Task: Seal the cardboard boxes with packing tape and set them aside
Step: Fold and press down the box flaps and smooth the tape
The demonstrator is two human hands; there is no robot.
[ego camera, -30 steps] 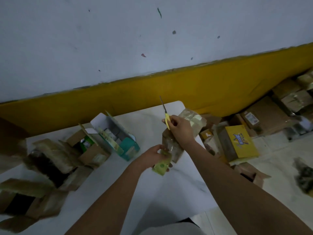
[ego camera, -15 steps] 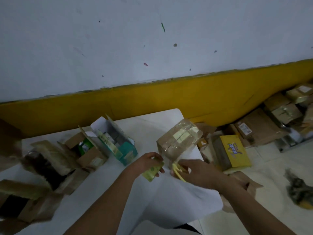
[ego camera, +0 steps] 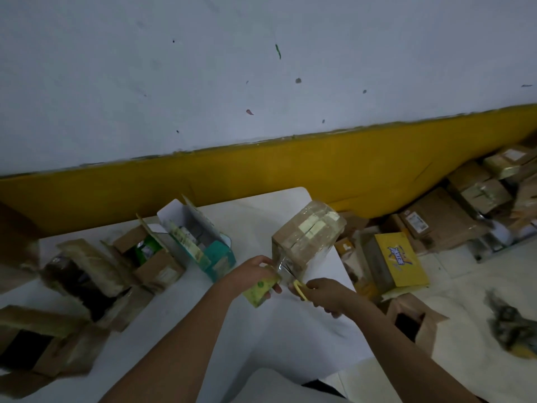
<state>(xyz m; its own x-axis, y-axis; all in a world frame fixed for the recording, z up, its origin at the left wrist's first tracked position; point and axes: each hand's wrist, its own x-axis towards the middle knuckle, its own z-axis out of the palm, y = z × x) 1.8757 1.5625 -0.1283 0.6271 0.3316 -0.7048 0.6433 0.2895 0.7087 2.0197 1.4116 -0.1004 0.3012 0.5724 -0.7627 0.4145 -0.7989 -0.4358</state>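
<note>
A small brown cardboard box (ego camera: 308, 237), wrapped in clear tape, sits tilted on the white table (ego camera: 261, 330) near its right edge. A strip of clear tape runs from the box's near corner down to a yellow-green tape roll (ego camera: 259, 292), which my left hand (ego camera: 253, 273) grips. My right hand (ego camera: 327, 295) holds yellow-handled scissors (ego camera: 299, 289), their blades at the stretched tape just below the box.
Several open cardboard boxes (ego camera: 87, 274) and a teal and white carton (ego camera: 203, 242) stand on the table's left half. On the floor to the right lie a yellow box (ego camera: 395, 260), a pile of brown parcels (ego camera: 453, 213) and an open brown box (ego camera: 412, 318).
One second ago my right hand held the scissors above the upright box. The box has since been tipped down onto the table, and my right hand has dropped below it, scissors at the tape.
</note>
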